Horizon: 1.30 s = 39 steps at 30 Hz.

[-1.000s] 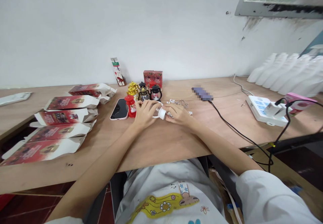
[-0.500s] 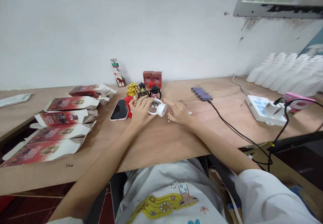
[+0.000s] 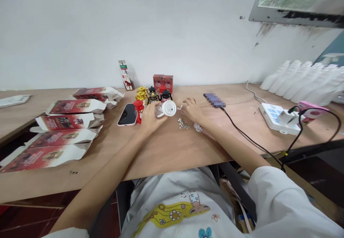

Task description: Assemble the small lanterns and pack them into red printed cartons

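My left hand point(image 3: 150, 117) is closed around a small clear globe ornament with a round white base point(image 3: 166, 108), tipped so the base faces me. My right hand point(image 3: 192, 110) lies flat on the table to the right of it, fingers spread, touching a scatter of small metal pieces at the far side. More tiny silver pieces point(image 3: 183, 124) lie loose just in front of that hand. Behind the ornament stands a cluster of little lanterns: a red one point(image 3: 138, 111), gold ones point(image 3: 141, 94) and black ones point(image 3: 166, 95).
A phone point(image 3: 127, 115) lies face up left of the lanterns. Several flat red-and-white cartons point(image 3: 63, 123) fan out at the left. A red box point(image 3: 163, 81) and a small bottle point(image 3: 125, 75) stand by the wall. Another phone point(image 3: 214, 100) with a black cable, a white power strip point(image 3: 274, 117) and white bottles point(image 3: 303, 79) sit at the right.
My left hand has lifted the ornament and turned its white base toward me. My right hand has let go of it and moved right and farther back, onto the metal pieces.
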Each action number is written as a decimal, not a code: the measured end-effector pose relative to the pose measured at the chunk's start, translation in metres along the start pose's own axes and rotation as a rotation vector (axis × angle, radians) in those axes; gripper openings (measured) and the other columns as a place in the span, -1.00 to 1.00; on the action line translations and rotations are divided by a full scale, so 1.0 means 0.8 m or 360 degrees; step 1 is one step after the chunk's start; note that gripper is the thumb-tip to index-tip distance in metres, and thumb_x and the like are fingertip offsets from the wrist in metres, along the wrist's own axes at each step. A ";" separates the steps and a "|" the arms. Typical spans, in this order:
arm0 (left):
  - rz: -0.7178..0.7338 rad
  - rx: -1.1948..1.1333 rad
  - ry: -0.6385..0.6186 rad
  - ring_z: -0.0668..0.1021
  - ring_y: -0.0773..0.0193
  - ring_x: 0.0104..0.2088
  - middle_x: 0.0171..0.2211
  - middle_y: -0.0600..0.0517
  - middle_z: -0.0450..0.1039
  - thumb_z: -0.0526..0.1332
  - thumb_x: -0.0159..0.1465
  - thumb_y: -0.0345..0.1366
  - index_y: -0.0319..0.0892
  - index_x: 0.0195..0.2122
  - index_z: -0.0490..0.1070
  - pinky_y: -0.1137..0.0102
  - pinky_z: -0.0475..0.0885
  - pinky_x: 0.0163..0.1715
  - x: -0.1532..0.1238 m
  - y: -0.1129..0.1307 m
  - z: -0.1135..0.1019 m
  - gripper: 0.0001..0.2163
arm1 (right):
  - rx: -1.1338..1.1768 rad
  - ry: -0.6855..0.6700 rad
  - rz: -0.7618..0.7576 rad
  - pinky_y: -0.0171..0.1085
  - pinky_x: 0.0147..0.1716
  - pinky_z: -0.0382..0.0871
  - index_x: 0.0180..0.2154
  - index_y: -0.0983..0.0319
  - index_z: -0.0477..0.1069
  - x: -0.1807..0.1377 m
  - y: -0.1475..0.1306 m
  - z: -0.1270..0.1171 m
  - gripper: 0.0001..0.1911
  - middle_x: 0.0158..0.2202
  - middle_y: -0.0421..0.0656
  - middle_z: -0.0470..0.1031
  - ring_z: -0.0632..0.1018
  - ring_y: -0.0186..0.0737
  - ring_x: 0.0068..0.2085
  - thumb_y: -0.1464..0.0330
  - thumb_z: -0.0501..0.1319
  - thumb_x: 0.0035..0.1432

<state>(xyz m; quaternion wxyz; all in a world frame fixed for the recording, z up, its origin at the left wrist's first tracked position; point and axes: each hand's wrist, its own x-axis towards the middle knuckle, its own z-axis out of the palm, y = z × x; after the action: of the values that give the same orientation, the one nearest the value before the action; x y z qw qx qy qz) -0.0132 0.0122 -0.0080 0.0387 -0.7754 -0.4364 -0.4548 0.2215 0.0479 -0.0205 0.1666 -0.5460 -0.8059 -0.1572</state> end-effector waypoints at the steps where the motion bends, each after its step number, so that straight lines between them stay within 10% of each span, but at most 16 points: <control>1: -0.0019 -0.0022 -0.0004 0.55 0.03 -0.04 -0.04 -0.12 0.50 0.33 0.06 -0.22 -0.16 -0.02 0.30 0.22 0.42 -0.06 -0.001 0.000 0.001 -0.55 | -0.0036 -0.0049 -0.0035 0.02 0.15 0.11 -0.13 0.34 0.54 0.006 -0.001 0.002 -0.70 0.14 0.08 0.38 0.26 0.08 0.19 0.41 0.06 0.27; 15: 0.0046 -0.0157 -0.0261 0.57 0.06 -0.06 -0.05 -0.10 0.50 0.32 0.04 -0.25 -0.17 -0.03 0.30 0.20 0.46 -0.04 -0.008 -0.001 0.009 -0.55 | -0.0193 -0.0465 -0.0042 -0.07 0.00 0.27 -0.05 0.43 0.47 0.057 -0.011 -0.003 -0.65 0.02 0.21 0.47 0.44 0.11 0.06 0.35 0.09 0.25; 31: 0.0047 -0.0150 -0.0269 0.56 0.05 -0.04 -0.05 -0.08 0.51 0.33 0.04 -0.24 -0.15 -0.03 0.32 0.19 0.45 -0.03 -0.008 0.000 0.009 -0.55 | 0.0272 -0.0273 0.0181 -0.24 -0.05 0.32 -0.13 0.34 0.47 0.030 -0.001 0.001 -0.71 -0.04 0.07 0.52 0.52 -0.12 -0.05 0.34 0.05 0.29; 39: -0.0188 -0.0179 0.0239 0.58 0.12 -0.15 -0.14 -0.04 0.54 0.33 0.06 -0.15 -0.14 -0.09 0.30 0.30 0.46 -0.16 0.003 -0.006 0.000 -0.58 | 0.0333 -0.0366 0.0030 -0.30 -0.08 0.32 -0.02 0.37 0.45 0.062 -0.003 0.006 -0.66 -0.05 0.05 0.55 0.52 -0.15 -0.07 0.50 0.13 0.17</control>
<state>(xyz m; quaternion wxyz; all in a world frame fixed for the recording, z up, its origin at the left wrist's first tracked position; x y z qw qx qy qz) -0.0161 0.0166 -0.0080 0.0008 -0.7130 -0.4508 -0.5370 0.2016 0.0905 -0.0034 0.1307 -0.5476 -0.8264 -0.0071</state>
